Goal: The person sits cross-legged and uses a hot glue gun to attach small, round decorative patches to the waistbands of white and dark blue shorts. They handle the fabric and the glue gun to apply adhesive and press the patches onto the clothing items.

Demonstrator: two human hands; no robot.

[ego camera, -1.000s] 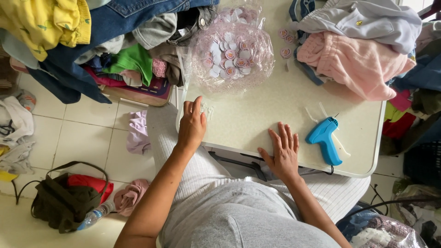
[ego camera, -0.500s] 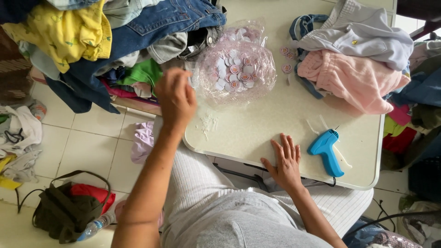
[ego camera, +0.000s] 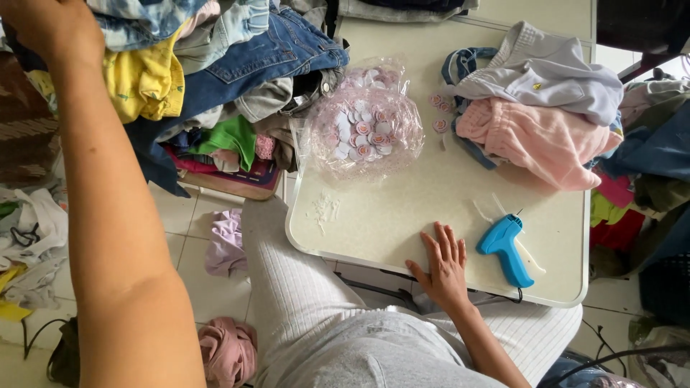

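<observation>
My left hand [ego camera: 50, 29] is stretched out to the upper left, against the heap of clothes [ego camera: 215, 65] with denim, yellow and green pieces; whether it grips anything I cannot tell. My right hand [ego camera: 442, 266] lies flat with fingers spread on the cream table [ego camera: 402, 208], near its front edge. A blue glue gun [ego camera: 507, 248] rests just right of that hand, apart from it. A clear plastic bag of small pink and white round patches [ego camera: 366, 129] sits in the middle of the table.
A grey garment over a pink one [ego camera: 539, 115] is piled at the table's right rear. More clothes hang off the right side [ego camera: 640, 179]. On the tiled floor lie a lilac cloth [ego camera: 226, 241], a pink cloth [ego camera: 226, 352] and white items [ego camera: 32, 230].
My left hand has left the table's left edge and risen up and to the left into the clothes heap. The right hand has stayed flat on the table.
</observation>
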